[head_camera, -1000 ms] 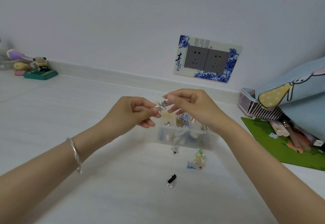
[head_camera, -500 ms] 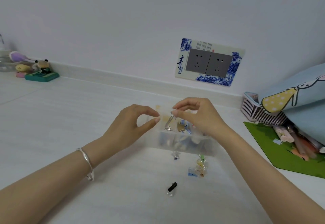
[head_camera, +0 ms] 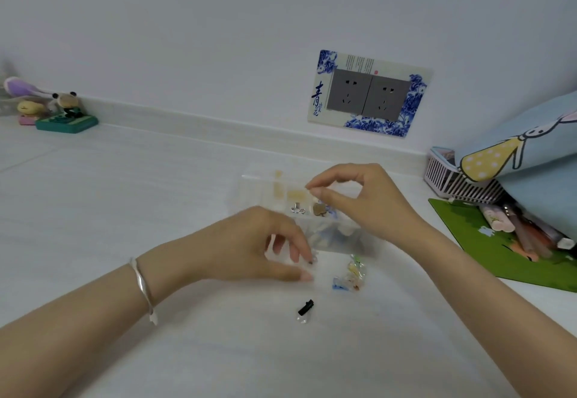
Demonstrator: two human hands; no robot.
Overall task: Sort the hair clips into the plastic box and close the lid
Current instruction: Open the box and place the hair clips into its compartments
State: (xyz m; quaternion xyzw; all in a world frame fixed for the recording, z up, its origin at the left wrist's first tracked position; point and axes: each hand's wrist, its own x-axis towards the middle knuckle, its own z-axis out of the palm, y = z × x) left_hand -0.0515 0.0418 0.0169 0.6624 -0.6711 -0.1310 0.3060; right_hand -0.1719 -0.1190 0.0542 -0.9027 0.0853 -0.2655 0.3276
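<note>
On a white tabletop, seen from the head camera, a translucent plastic box is set near the middle of the view. What appears to be its clear lid is folded back toward 12 o'clock, so the box is not closed.

Several clips are already lodged inside. A silver bow clip and a brownish clip can be made out in neighbouring compartments, and blurred blue and white pieces are seen through the front wall.

The right hand is held over the box. Its thumb and forefinger are slightly parted and nothing is seen between them.

The left hand, with a silver bangle on its wrist, is lowered to the table at 7 o'clock of the box. Its fingers are curled over a small clear clip. The clip is touched by the forefinger, with the thumb just beside it. Whether it is yet pinched cannot be told.

At 6 o'clock of the box, a bunch of colourful clips and, nearer the viewer, a black clip are left unsorted.

The task is judged to be well past halfway. Three loose lots remain to be boxed, and then the lid must be shut.

A pink basket and a green mat lie at 3 o'clock.
</note>
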